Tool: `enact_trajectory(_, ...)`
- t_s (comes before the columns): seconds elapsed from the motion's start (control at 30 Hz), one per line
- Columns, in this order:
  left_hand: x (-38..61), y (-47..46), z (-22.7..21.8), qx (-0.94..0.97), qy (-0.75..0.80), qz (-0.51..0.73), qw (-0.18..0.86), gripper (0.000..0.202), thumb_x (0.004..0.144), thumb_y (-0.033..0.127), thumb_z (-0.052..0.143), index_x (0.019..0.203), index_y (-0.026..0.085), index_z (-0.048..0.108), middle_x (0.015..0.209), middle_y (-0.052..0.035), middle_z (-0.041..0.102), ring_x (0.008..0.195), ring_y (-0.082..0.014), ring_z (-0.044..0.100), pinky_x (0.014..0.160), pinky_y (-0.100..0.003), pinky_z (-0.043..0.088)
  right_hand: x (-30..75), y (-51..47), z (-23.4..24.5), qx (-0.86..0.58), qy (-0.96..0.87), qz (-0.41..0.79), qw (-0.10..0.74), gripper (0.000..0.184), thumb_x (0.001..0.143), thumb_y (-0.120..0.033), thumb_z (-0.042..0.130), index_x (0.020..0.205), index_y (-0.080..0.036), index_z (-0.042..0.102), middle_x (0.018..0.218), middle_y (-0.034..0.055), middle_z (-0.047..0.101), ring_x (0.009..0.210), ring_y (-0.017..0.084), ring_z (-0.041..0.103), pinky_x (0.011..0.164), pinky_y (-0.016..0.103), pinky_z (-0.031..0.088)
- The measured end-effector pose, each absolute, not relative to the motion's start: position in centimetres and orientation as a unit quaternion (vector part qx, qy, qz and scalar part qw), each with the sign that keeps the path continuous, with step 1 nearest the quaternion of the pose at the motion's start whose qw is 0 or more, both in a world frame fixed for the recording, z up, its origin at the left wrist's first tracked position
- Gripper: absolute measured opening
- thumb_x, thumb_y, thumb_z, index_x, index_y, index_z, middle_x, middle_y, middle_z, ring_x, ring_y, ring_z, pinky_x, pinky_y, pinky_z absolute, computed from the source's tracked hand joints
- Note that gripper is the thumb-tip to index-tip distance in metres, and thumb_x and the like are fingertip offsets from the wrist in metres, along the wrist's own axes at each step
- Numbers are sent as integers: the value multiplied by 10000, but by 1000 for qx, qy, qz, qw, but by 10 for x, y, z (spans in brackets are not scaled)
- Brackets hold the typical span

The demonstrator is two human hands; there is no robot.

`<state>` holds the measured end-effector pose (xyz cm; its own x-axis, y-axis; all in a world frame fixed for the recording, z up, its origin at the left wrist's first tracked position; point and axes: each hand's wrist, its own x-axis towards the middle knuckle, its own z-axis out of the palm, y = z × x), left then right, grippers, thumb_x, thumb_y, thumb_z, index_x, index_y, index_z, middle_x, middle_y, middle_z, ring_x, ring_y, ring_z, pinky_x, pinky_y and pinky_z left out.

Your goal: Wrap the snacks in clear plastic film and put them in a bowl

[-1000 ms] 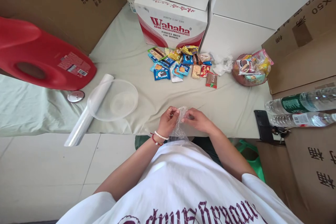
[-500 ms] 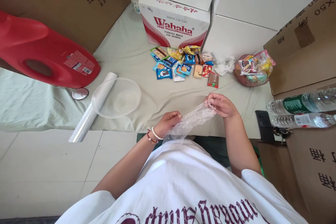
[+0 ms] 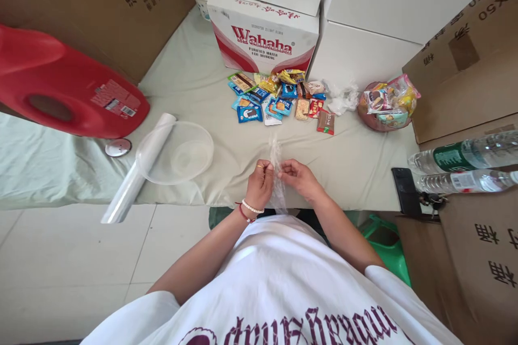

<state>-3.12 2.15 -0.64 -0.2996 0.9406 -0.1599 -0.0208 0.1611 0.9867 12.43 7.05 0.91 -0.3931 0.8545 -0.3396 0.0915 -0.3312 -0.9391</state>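
Note:
A crumpled sheet of clear plastic film (image 3: 277, 188), perhaps a thin bag, hangs upright between my hands over the front edge of the table. My left hand (image 3: 261, 183), with bracelets at the wrist, pinches its left side. Fingers of my right hand (image 3: 298, 177) close on the other side of it at about the same height. Beyond my hands lies a pile of small wrapped snacks (image 3: 267, 98). A brown snack packet (image 3: 326, 122) is the nearest of these to my right hand. To the left rests a shallow clear plastic bowl or lid (image 3: 202, 145).
A clear film roll (image 3: 131, 188) sticks out past the table's front edge. A red jug (image 3: 81, 86) and a round tin (image 3: 118, 147) are at left. At right are a snack bowl (image 3: 366, 118), bottles (image 3: 449, 159), a phone (image 3: 406, 191) and a green stool (image 3: 390, 259). A Wahaha carton (image 3: 263, 38) stands behind.
My right hand has moved left, close to my left hand. The film, stretched sideways before, is now gathered into a narrow upright strip between them.

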Motion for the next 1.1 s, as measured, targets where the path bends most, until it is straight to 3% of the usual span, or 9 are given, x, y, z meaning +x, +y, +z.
enact_trajectory(0.13,-41,23,-12,336,627,546,443,353,949,611,599,912,279,483,653,60,477,548,-140,424,563,-287,338,139,83,4,-493,-453,671,320,370,676,-499,858,854,-225,686,725,-39,593,665,119,526,666,276,500)
enact_trajectory(0.27,-51,21,-15,309,618,559,459,430,932,695,561,888,288,434,614,76,427,506,-134,378,518,-284,310,156,88,10,-519,-415,665,342,428,629,-516,895,843,-227,663,734,-44,574,668,110,511,636,246,493)
enact_trajectory(0.37,-48,19,-12,316,599,556,482,427,916,697,584,895,280,494,609,68,426,513,-134,374,525,-288,313,151,79,16,-498,-411,692,321,461,696,-612,857,867,-236,653,829,-11,630,764,137,580,665,257,534)
enact_trajectory(0.5,-40,13,-2,399,560,509,517,335,869,546,711,1013,247,675,664,28,526,581,-145,440,589,-301,365,130,66,19,-447,-409,737,300,507,733,-644,844,1005,-248,681,1033,25,701,961,178,656,823,319,576)
enact_trajectory(0.63,-35,9,0,484,539,465,509,462,771,332,788,1210,240,677,843,6,621,659,-139,501,659,-297,422,120,65,12,-461,-433,704,324,444,707,-543,892,942,-221,695,900,-3,713,848,148,651,843,300,530)
enact_trajectory(0.77,-35,8,-8,448,498,486,561,614,741,295,794,1310,223,575,1028,-24,626,685,-112,541,682,-294,477,123,67,4,-488,-409,695,333,390,709,-535,859,859,-213,696,786,-23,683,723,132,594,749,288,506)
enact_trajectory(0.93,-47,12,-18,377,515,500,585,419,737,380,817,1064,186,640,967,-31,643,789,-131,583,754,-292,514,134,70,1,-528,-370,692,325,424,662,-580,870,827,-230,697,820,0,685,794,175,628,766,328,557)
enact_trajectory(1.0,-54,14,-19,372,552,493,560,323,757,435,788,910,195,633,856,-8,626,762,-136,569,721,-281,495,139,71,2,-538,-370,687,319,448,667,-614,861,833,-234,692,851,20,703,836,199,650,769,344,574)
enact_trajectory(1.1,-59,16,-18,366,603,486,517,293,804,474,720,876,218,597,773,24,588,665,-123,516,638,-263,447,144,72,5,-538,-355,689,331,519,727,-710,787,922,-242,679,970,54,730,920,227,682,780,368,600)
